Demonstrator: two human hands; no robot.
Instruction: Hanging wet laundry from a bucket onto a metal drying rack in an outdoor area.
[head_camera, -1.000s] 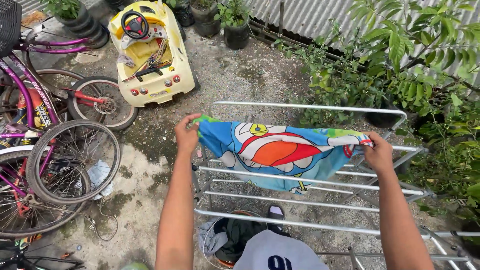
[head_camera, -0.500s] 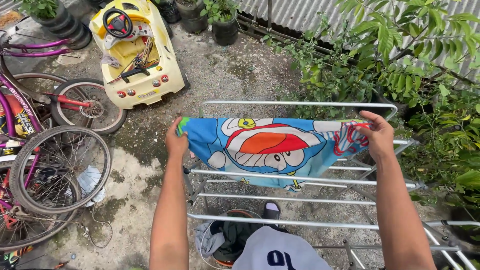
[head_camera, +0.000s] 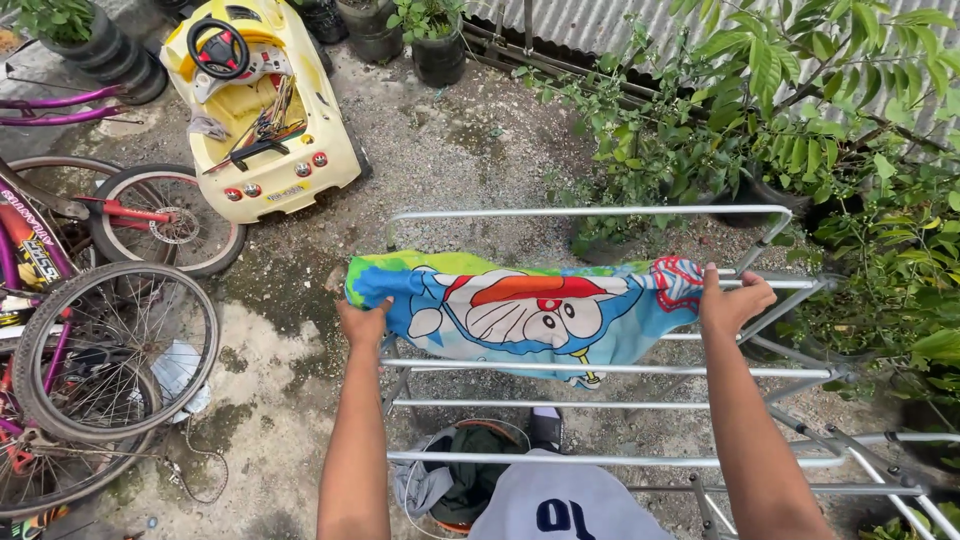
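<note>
1. two bare hands grip one cartoon-print cloth (head_camera: 520, 312), a blue, white and red piece with a green strip along its far edge, draped over a rail of a metal drying rack (head_camera: 600, 370).
2. left hand (head_camera: 363, 322) pinches the cloth's left end, fingers curled around the fabric near the rack's left edge.
3. right hand (head_camera: 733, 300) clenches the cloth's right end, thumb on top, beside the rack's right edge where the frame bends.
4. the cloth lies stretched between both hands across the rack's far half, its lower edge sagging over the next rail; the nearer rails are bare.
5. under the rack's near edge sits a laundry bucket (head_camera: 462, 480) holding dark and grey clothes.
6. beyond the rack's far left corner stands a yellow toy car (head_camera: 262, 110) on the wet concrete.
7. bicycles (head_camera: 95, 330) with loose wheels lie well to the rack's left.
8. leafy green plants (head_camera: 800, 110) crowd the rack's far right corner, in front of a corrugated metal fence (head_camera: 620, 25).
</note>
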